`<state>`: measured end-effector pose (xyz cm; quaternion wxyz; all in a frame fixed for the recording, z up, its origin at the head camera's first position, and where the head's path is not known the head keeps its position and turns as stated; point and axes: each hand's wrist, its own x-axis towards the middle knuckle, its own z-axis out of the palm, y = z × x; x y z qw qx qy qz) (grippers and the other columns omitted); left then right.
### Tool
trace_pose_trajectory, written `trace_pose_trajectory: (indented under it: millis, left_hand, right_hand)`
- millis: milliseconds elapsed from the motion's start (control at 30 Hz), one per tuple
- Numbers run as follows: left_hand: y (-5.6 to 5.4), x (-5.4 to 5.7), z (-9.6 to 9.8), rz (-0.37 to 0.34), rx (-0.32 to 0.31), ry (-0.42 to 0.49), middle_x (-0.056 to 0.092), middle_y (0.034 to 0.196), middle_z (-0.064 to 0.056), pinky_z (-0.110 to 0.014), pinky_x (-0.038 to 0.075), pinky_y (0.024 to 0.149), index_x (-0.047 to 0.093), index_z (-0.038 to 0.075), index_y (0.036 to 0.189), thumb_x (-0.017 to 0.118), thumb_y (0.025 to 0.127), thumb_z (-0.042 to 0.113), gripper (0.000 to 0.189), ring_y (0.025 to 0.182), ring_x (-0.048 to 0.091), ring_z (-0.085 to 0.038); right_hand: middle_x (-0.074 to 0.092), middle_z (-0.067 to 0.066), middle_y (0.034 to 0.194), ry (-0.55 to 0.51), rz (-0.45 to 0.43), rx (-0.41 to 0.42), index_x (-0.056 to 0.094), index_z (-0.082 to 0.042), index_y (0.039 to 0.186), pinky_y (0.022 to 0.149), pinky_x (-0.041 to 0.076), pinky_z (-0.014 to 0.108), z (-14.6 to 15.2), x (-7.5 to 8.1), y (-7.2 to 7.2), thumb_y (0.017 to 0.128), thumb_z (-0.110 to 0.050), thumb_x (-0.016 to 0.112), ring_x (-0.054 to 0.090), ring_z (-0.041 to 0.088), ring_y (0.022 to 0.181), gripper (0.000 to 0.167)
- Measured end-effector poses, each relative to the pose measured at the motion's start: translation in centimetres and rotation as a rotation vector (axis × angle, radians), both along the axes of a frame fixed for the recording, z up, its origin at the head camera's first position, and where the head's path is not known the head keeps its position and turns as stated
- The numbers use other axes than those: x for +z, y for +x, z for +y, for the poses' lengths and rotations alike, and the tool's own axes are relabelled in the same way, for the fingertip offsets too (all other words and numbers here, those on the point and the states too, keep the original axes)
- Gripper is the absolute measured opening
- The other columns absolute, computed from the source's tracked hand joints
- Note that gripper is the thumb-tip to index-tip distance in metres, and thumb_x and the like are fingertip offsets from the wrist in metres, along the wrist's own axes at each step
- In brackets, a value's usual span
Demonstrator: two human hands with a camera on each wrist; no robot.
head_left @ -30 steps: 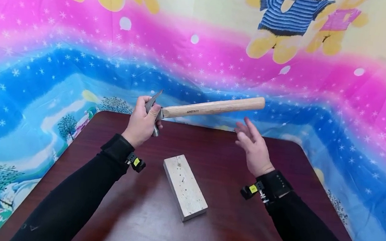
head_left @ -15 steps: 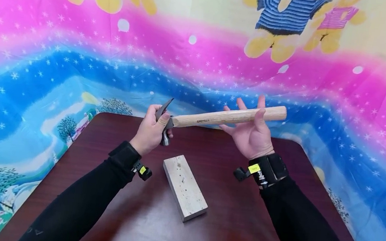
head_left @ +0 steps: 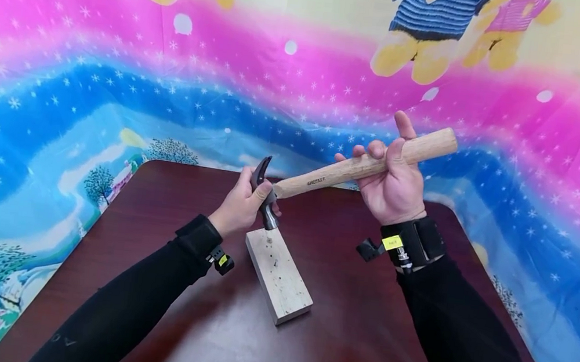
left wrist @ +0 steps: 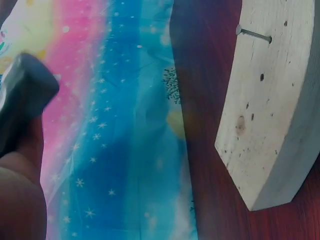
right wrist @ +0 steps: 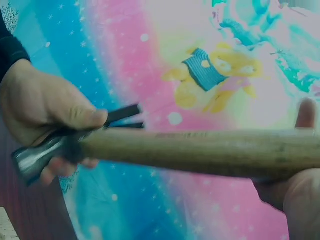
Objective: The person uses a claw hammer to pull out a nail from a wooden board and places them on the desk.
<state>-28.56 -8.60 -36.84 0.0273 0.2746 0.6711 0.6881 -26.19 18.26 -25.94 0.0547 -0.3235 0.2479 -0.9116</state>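
Note:
A claw hammer (head_left: 316, 180) with a steel head and pale wooden handle is held up between both hands, head to the left and handle rising to the right. My left hand (head_left: 239, 206) grips the head, thumb across its near side. Further along, my right hand (head_left: 396, 191) has its thumb and fingers curled round the handle near its end, one finger sticking up. Below lies a pale wooden block (head_left: 282, 282), marked with several small holes. A nail (left wrist: 255, 35) stands in the block in the left wrist view. In the head view, the hammer's striking face overlaps the block's far end.
The dark reddish-brown table (head_left: 360, 327) carries the block near its middle. Behind the table and along its sides hangs a colourful printed cloth (head_left: 288, 93) with snowflakes and bears. Each wrist wears a black strap with a small camera.
My right hand has come up under the handle and its fingers have curled round it. The hammer has moved right, its handle end rising and its head dropping. The block has stayed put.

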Motion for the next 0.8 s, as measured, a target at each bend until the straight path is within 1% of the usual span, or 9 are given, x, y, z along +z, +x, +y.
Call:
trace_pose_trajectory:
  millis: [100,200,300,367,433,533,633,733,800]
  left_hand:
    - [0.0,-0.4,0.4,-0.042,-0.039,-0.012,0.059,0.092,-0.027,-0.044,0.058,0.081,0.025,0.0,0.125,0.034,0.11,0.02,0.027,0.082,0.069,-0.034]
    - [0.0,-0.7,0.7,-0.074,-0.062,-0.024,0.06,0.094,-0.028,-0.044,0.057,0.084,0.024,0.001,0.129,0.034,0.11,0.022,0.03,0.087,0.068,-0.034]
    - [0.0,-0.8,0.7,-0.069,-0.07,-0.074,0.062,0.097,-0.028,-0.042,0.056,0.085,0.026,0.001,0.132,0.036,0.109,0.024,0.033,0.091,0.068,-0.034]
    - [0.1,-0.8,0.5,-0.03,-0.042,-0.17,0.064,0.098,-0.023,-0.038,0.056,0.081,0.033,0.002,0.13,0.042,0.107,0.026,0.035,0.09,0.067,-0.031]
    - [0.0,-0.9,0.3,0.03,0.0,-0.289,0.065,0.097,-0.016,-0.036,0.053,0.077,0.042,0.004,0.126,0.051,0.104,0.029,0.035,0.089,0.066,-0.026]
    - [-0.1,-1.5,0.0,0.115,0.061,-0.468,0.068,0.097,-0.006,-0.037,0.048,0.077,0.052,0.009,0.12,0.063,0.098,0.036,0.037,0.09,0.063,-0.02]
    - [-0.2,-2.9,-0.7,0.16,0.06,-0.602,0.068,0.114,-0.005,-0.04,0.048,0.09,0.053,0.011,0.129,0.068,0.095,0.039,0.047,0.108,0.062,-0.019]
    - [-0.1,-4.7,-2.0,0.206,0.042,-0.763,0.056,0.138,-0.009,-0.042,0.042,0.104,0.047,0.008,0.144,0.071,0.093,0.035,0.062,0.129,0.051,-0.023]
    - [0.0,-5.9,-2.8,0.257,0.015,-0.877,0.045,0.148,-0.012,-0.043,0.035,0.11,0.044,0.005,0.148,0.073,0.092,0.03,0.068,0.138,0.041,-0.027]
  right_hand:
    - [0.055,0.014,0.081,0.031,-0.004,-0.071,0.052,-0.016,0.123,0.095,0.047,0.059,-0.1,0.5,0.2,0.099,-0.017,0.053,0.062,0.033,0.088,0.025]
    - [0.05,0.012,0.078,0.089,0.023,-0.143,0.05,-0.012,0.114,0.092,0.05,0.053,-0.4,0.9,0.6,0.097,-0.018,0.056,0.059,0.03,0.082,0.019]
    - [0.047,0.011,0.076,0.126,0.057,-0.194,0.049,-0.011,0.108,0.088,0.051,0.05,-0.7,1.3,0.8,0.097,-0.019,0.057,0.057,0.029,0.078,0.016]
    - [0.045,0.01,0.075,0.16,0.078,-0.226,0.048,-0.01,0.105,0.084,0.052,0.047,-0.9,1.5,1.0,0.097,-0.02,0.058,0.056,0.028,0.075,0.016]
    - [0.043,0.01,0.073,0.21,0.103,-0.256,0.047,-0.01,0.104,0.08,0.051,0.045,-1.1,1.7,1.0,0.096,-0.022,0.059,0.055,0.027,0.072,0.018]
    - [0.042,0.01,0.072,0.322,0.143,-0.318,0.047,-0.009,0.104,0.076,0.05,0.042,-1.2,1.9,1.2,0.095,-0.026,0.061,0.053,0.026,0.069,0.023]
    - [0.042,0.012,0.071,0.4,0.15,-0.351,0.046,-0.006,0.103,0.072,0.05,0.042,-1.3,2.2,1.4,0.092,-0.026,0.064,0.049,0.026,0.067,0.028]
    - [0.042,0.013,0.07,0.481,0.144,-0.386,0.046,-0.003,0.1,0.068,0.049,0.041,-1.2,2.5,1.5,0.092,-0.025,0.067,0.046,0.027,0.065,0.031]
    - [0.042,0.013,0.07,0.553,0.138,-0.418,0.046,-0.002,0.099,0.065,0.048,0.04,-1.1,2.5,1.6,0.094,-0.023,0.066,0.045,0.027,0.064,0.03]
